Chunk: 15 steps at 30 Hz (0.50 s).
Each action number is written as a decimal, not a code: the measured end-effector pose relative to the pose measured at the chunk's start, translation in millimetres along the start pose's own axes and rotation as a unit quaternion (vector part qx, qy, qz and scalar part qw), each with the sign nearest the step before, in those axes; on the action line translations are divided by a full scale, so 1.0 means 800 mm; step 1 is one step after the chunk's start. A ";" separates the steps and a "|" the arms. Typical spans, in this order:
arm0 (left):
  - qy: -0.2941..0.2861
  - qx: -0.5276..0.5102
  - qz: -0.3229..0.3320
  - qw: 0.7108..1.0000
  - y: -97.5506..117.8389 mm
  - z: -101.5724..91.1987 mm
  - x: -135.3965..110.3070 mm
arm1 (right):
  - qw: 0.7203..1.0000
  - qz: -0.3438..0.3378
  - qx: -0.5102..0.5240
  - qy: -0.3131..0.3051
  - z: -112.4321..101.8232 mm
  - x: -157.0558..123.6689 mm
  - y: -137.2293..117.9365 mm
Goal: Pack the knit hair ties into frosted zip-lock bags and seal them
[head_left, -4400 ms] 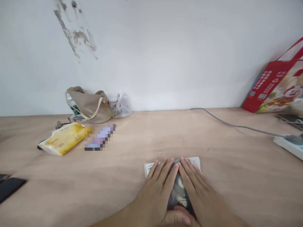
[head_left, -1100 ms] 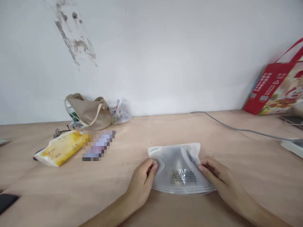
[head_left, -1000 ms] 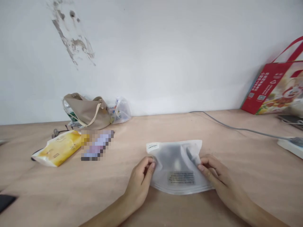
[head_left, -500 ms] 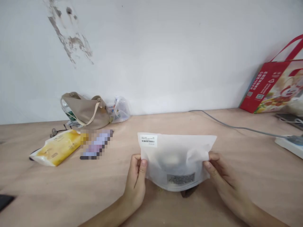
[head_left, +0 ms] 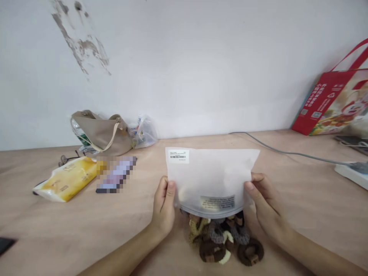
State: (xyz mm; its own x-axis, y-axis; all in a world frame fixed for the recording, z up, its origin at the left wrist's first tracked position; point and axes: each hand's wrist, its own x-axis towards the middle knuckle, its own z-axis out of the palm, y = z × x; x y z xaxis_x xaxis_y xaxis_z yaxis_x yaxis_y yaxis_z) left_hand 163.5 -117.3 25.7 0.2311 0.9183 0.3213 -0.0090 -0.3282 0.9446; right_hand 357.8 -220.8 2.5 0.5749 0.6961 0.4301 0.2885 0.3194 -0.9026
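A frosted plastic zip bag (head_left: 212,176) with a barcode label (head_left: 178,156) is held upside down, its mouth facing me. My left hand (head_left: 165,205) pinches the bag's left edge between thumb and fingers. On the opposite edge, my right hand (head_left: 266,203) grips it the same way. Below the mouth, several fuzzy hair ties (head_left: 212,251) in brown, grey, tan and cream lie in a pile on the table. The upper part of the pile is hidden behind the bag.
To the left lie a yellow tissue pack (head_left: 71,178), a blurred phone (head_left: 117,174) and glasses (head_left: 67,158). A beige bag (head_left: 105,134) and a clear plastic bag (head_left: 145,132) stand by the wall. At right are a red shopping bag (head_left: 324,101), a grey cable (head_left: 276,147) and a power strip (head_left: 350,174).
The hair ties have dropped from the bag's mouth onto the table. Both hands have raised the bag slightly, and it looks flatter.
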 end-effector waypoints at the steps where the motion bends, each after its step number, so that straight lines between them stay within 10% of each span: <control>1: -0.001 -0.007 -0.001 1.000 0.000 0.001 0.004 | 1.000 -0.003 0.011 -0.001 0.001 0.004 0.000; 15: -0.059 -0.051 0.017 0.997 -0.006 0.012 0.031 | 0.998 0.001 0.056 0.011 0.009 0.035 0.015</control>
State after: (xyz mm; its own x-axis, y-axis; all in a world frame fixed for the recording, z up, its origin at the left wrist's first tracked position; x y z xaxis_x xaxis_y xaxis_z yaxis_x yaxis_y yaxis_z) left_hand 178.5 -95.2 28.7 0.3426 0.8721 0.3495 -0.1170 -0.3295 0.9369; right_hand 372.0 -193.3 3.3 0.5929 0.6830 0.4266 0.2005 0.3879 -0.8996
